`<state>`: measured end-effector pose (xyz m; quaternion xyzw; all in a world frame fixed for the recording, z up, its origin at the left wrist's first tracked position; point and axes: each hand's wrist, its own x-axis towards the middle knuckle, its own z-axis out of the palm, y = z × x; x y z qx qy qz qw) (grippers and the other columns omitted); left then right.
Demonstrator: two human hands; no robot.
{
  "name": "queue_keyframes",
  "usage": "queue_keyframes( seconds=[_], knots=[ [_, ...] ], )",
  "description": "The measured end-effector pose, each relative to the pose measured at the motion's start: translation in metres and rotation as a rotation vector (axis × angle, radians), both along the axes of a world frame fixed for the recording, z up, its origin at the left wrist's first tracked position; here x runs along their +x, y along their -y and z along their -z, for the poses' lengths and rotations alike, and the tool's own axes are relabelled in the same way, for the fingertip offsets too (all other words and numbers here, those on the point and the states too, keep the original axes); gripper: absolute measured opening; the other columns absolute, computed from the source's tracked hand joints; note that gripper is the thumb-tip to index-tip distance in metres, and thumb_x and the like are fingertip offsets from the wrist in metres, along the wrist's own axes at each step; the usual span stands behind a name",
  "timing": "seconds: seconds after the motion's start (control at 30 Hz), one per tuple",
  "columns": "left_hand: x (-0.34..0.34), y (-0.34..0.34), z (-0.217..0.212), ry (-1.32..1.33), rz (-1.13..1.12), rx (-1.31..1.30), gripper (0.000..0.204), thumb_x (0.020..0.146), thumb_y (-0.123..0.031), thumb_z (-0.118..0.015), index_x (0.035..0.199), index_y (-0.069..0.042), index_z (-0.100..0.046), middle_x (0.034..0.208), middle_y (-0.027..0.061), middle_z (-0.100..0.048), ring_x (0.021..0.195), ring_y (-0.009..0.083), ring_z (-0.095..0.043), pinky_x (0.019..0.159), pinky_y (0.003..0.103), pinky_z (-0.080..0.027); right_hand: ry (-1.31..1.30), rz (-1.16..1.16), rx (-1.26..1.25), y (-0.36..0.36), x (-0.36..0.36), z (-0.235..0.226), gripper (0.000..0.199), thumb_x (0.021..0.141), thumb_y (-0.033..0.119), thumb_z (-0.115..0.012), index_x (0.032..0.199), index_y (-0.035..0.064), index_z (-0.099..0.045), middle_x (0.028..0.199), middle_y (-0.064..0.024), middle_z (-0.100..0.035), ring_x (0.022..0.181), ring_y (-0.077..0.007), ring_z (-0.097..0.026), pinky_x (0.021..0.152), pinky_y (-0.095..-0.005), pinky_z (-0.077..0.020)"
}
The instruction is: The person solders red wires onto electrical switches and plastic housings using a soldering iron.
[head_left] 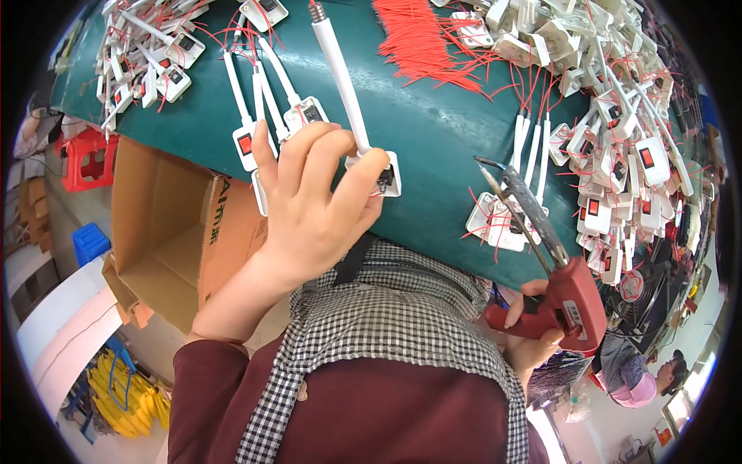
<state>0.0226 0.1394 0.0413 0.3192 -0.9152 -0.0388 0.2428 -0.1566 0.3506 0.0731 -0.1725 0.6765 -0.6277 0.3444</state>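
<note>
Your left hand sits center frame, fingers curled and pinched on a white switch unit w/ a long white cable running up to the top edge. Thumb and fingertips clamp the square switch housing right at the near edge of the green table; a bit of red wire shows at the housing.

Your right hand is lower right, wrapped tight round the red grip of a soldering gun. Its dark barrel and thin metal tip angle up-left over the table, tip near but not touching a couple of white switch units lying flat w/ red wires. Tip and the unit in your left hand are apart.

Upper right: big heap of white switches w/ red rocker buttons and red leads. Top center: bundle of loose red wires. Upper left: another smaller pile of switches; a few more w/ cables lie just behind your left hand. Left of frame, below table edge: open cardboard box, red crate beyond it. You're wearing a checked apron over dark red sleeves.
</note>
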Motion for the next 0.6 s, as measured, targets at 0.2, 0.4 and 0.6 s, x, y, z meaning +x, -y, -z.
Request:
queue_keyframes(
  seconds=[0.2, 0.4, 0.6],
  knots=[
    [-0.001, -0.005, -0.003, -0.072, -0.028, -0.089, 0.046, 0.054, -0.01, -0.072, 0.097, -0.014, -0.056, 0.104, 0.0066, -0.046, 0.105, 0.0277, -0.043, 0.101, 0.053, -0.017, -0.01, -0.014, -0.041, -0.005, -0.002, 0.006, 0.09, 0.069, 0.064, -0.062, 0.116, -0.0088, -0.04, 0.095, -0.021, -0.055, 0.054, -0.0182, -0.053, 0.045, -0.0246, -0.0426],
    [-0.002, -0.007, -0.008, -0.096, -0.077, -0.03, 0.033, 0.06, -0.008, -0.063, 0.092, -0.017, -0.058, 0.091, 0.0035, -0.047, 0.098, 0.0214, -0.048, 0.103, 0.054, -0.015, 0.042, -0.038, -0.048, -0.007, -0.002, 0.007, 0.09, 0.069, 0.063, -0.063, 0.118, -0.0086, -0.039, 0.097, -0.0215, -0.054, 0.054, -0.0184, -0.053, 0.046, -0.0249, -0.0432],
    [-0.006, -0.012, -0.009, -0.017, -0.032, 0.028, 0.047, 0.053, -0.009, -0.072, 0.098, -0.013, -0.057, 0.097, 0.0061, -0.044, 0.103, 0.0266, -0.043, 0.099, 0.052, -0.02, 0.031, -0.034, -0.041, -0.005, -0.002, 0.005, 0.09, 0.069, 0.063, -0.063, 0.118, -0.0079, -0.039, 0.097, -0.0215, -0.054, 0.055, -0.0185, -0.054, 0.046, -0.0248, -0.0434]
  ],
)
